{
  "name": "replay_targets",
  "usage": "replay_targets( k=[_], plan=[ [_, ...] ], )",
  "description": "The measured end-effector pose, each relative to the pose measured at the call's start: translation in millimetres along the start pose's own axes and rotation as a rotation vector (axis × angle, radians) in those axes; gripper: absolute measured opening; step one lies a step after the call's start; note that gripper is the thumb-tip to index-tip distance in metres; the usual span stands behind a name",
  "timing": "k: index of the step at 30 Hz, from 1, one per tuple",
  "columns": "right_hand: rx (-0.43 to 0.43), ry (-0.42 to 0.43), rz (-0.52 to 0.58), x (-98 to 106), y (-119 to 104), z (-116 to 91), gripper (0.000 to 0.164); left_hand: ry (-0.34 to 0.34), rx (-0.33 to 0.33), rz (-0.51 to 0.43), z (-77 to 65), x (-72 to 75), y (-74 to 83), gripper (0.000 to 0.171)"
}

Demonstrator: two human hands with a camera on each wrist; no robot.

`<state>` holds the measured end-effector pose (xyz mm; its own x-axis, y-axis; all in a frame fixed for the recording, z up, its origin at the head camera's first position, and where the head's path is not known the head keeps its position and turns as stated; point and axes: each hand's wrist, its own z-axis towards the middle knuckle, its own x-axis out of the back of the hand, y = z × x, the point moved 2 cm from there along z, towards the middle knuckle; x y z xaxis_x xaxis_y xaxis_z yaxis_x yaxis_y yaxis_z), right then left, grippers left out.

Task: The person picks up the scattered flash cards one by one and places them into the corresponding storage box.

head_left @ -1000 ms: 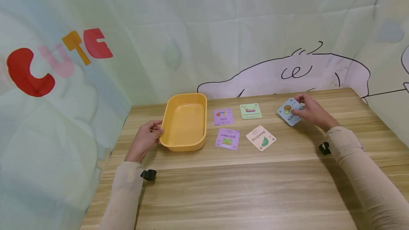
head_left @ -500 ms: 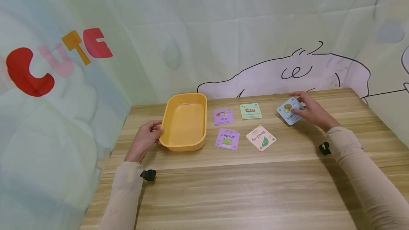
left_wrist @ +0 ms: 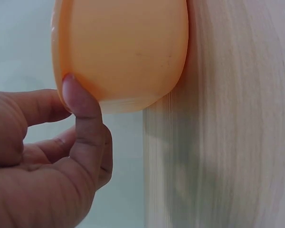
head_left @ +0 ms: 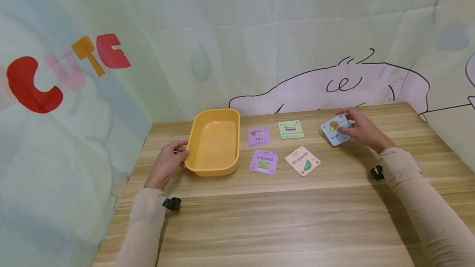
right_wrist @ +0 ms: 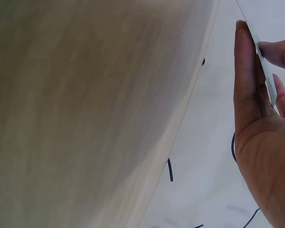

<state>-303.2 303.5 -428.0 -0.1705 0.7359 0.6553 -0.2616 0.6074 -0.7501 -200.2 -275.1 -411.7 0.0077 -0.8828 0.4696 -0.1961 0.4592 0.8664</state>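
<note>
My left hand (head_left: 168, 163) pinches the near left corner of a yellow plastic tray (head_left: 212, 172); in the left wrist view a fingertip and thumb grip its rim. At the right, my right hand (head_left: 364, 129) holds a blue kiwi picture card (head_left: 335, 130) between thumb and fingers, raised and tilted over the table. The right wrist view shows that card (right_wrist: 270, 83) edge-on, pinched against the fingers. Between the hands lie a purple zoo card (head_left: 259, 136), a green card with a boat picture (head_left: 291, 129), a purple garden card (head_left: 264, 162) and a cream dewdrop card (head_left: 303, 161).
A wood-grain table (head_left: 274, 221) carries everything. Behind it and at the left hangs a pale printed cloth (head_left: 245, 52) with cartoon lines and coloured letters. Small black wrist cameras sit at both sleeves.
The kiwi card has shifted only slightly in my right hand, and the right fingers moved a little behind its edge. The left hand, tray and other cards stay in place.
</note>
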Motion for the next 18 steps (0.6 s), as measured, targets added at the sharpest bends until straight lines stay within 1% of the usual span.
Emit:
replay_targets(
  k=[7, 12, 18],
  plan=[
    [-0.027, -0.013, 0.022, 2.8, -3.2, -2.0, 0.049, 0.000, -0.001, -0.009, -1.2, -0.3, 1.9, 0.044],
    [-0.037, -0.004, 0.012, 4.4, -3.2, -1.2, 0.048, 0.001, 0.002, -0.016, -1.6, -0.4, 1.7, 0.043],
    [-0.044, 0.014, 0.042, 4.3, -3.2, -1.0, 0.048, -0.001, 0.004, -0.016, -0.1, -1.1, -0.1, 0.042]
  ],
)
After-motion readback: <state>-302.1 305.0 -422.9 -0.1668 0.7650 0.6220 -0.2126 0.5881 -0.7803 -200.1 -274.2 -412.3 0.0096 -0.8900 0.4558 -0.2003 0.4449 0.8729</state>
